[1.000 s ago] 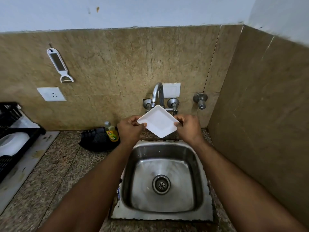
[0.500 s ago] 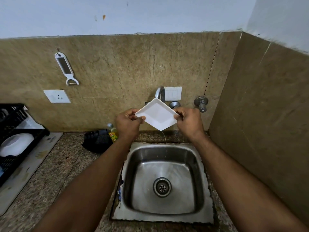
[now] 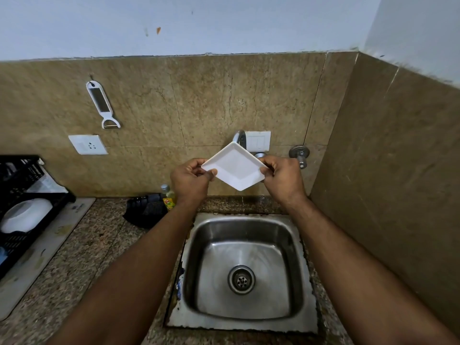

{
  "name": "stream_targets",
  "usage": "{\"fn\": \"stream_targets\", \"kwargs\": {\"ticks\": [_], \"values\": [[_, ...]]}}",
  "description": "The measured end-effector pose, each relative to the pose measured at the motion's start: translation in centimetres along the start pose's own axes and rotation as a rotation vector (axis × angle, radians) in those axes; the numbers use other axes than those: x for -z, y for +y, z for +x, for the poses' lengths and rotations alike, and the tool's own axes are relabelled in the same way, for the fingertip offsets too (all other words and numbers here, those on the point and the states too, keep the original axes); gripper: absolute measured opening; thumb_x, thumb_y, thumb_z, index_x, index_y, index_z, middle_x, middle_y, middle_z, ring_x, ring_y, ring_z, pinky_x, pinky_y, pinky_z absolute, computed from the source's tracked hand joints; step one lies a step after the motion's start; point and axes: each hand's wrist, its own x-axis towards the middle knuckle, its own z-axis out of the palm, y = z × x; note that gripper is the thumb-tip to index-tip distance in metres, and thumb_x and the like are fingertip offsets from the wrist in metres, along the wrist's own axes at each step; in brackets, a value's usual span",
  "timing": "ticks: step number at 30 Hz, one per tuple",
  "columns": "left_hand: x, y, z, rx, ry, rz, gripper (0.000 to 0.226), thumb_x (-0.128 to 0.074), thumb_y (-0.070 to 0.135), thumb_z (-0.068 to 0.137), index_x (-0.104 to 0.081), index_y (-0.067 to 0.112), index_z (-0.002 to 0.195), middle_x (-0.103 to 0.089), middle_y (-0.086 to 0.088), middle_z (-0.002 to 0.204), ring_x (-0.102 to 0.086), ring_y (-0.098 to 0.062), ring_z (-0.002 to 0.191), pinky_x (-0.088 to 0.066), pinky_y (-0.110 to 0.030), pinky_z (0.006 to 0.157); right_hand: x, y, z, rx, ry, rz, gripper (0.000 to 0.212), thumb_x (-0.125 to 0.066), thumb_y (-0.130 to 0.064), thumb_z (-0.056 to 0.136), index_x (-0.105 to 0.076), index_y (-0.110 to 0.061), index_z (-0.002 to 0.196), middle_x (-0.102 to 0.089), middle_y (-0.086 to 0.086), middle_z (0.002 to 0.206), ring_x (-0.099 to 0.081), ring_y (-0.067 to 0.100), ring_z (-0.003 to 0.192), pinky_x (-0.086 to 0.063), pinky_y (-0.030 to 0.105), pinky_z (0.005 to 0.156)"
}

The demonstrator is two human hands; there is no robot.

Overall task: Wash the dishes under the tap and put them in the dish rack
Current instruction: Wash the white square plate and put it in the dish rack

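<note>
Nearest the camera, a square stainless steel sink (image 3: 245,317) with a round drain is set into the speckled granite counter (image 3: 82,247). Right above the sink's back edge, a small square white dish (image 3: 235,170) is held up corner-down, pinched at opposite corners by the left hand (image 3: 190,180) and right hand (image 3: 283,179), fingers closed on its rim. Just behind the dish, the chrome tap (image 3: 239,138) is mostly hidden, and off to the sink's left a black plastic dish rack (image 3: 23,207) with a white bowl in it can be seen.
</note>
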Motion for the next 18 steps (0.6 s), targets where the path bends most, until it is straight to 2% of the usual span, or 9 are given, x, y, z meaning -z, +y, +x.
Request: {"fn": "stream_targets", "kwargs": {"ticks": [4, 8, 11, 13, 15, 18], "values": [[0.0, 0.0, 0.1, -0.006, 0.004, -0.017, 0.033, -0.085, 0.001, 0.078, -0.075, 0.010, 0.109, -0.076, -0.011, 0.076, -0.075, -0.017, 0.066, -0.063, -0.031, 0.066, 0.0, 0.1, 0.1, 0.028, 0.011, 0.005, 0.033, -0.075, -0.004, 0.086, -0.077, -0.016, 0.116, -0.078, 0.000, 0.108, -0.072, 0.014, 0.098, -0.063, 0.037, 0.080], [0.0, -0.3, 0.0, -0.004, 0.019, -0.006, 0.033, -0.086, 0.002, 0.077, -0.075, 0.010, 0.107, -0.077, -0.009, 0.076, -0.076, -0.020, 0.068, -0.063, -0.032, 0.066, -0.2, 0.1, 0.0, 0.038, 0.007, -0.011, 0.032, -0.074, -0.003, 0.086, -0.078, -0.016, 0.115, -0.078, 0.000, 0.105, -0.071, 0.014, 0.095, -0.061, 0.030, 0.078], [0.1, -1.4, -0.2, 0.041, 0.023, 0.000, 0.032, -0.087, 0.003, 0.076, -0.075, 0.020, 0.100, -0.077, -0.009, 0.077, -0.077, -0.023, 0.071, -0.064, -0.034, 0.066, -1.0, 0.8, -0.5, 0.028, -0.009, -0.007, 0.031, -0.071, -0.003, 0.086, -0.079, -0.017, 0.112, -0.079, 0.000, 0.100, -0.071, 0.013, 0.090, -0.059, 0.027, 0.075], [0.1, -2.7, -0.7, 0.090, 0.001, 0.039, 0.032, -0.087, 0.004, 0.075, -0.073, 0.029, 0.089, -0.077, -0.006, 0.076, -0.075, -0.020, 0.069, -0.065, -0.041, 0.069, -2.0, 1.6, -1.4, -0.017, -0.051, -0.018, 0.032, -0.070, -0.003, 0.086, -0.078, -0.018, 0.112, -0.079, 0.000, 0.100, -0.071, 0.014, 0.089, -0.057, 0.026, 0.074], [0.1, -4.5, -1.6, 0.146, -0.043, 0.064, 0.027, -0.086, 0.005, 0.074, -0.076, 0.026, 0.087, -0.077, -0.006, 0.074, -0.072, -0.017, 0.065, -0.065, -0.049, 0.072, -3.1, 2.5, -2.6, -0.042, -0.090, -0.043, 0.031, -0.069, -0.002, 0.085, -0.079, -0.018, 0.110, -0.079, 0.001, 0.098, -0.072, 0.016, 0.088, -0.051, 0.022, 0.071], [0.5, -7.1, -2.8, 0.167, -0.082, 0.119, 0.025, -0.086, 0.012, 0.073, -0.079, 0.017, 0.096, -0.077, -0.001, 0.072, -0.076, -0.019, 0.067, -0.065, -0.047, 0.071, -4.4, 3.7, -4.3, -0.058, -0.122, -0.048, 0.029, -0.069, -0.002, 0.085, -0.079, -0.016, 0.108, -0.078, 0.001, 0.097, -0.071, 0.017, 0.084, -0.046, 0.021, 0.071]]}}
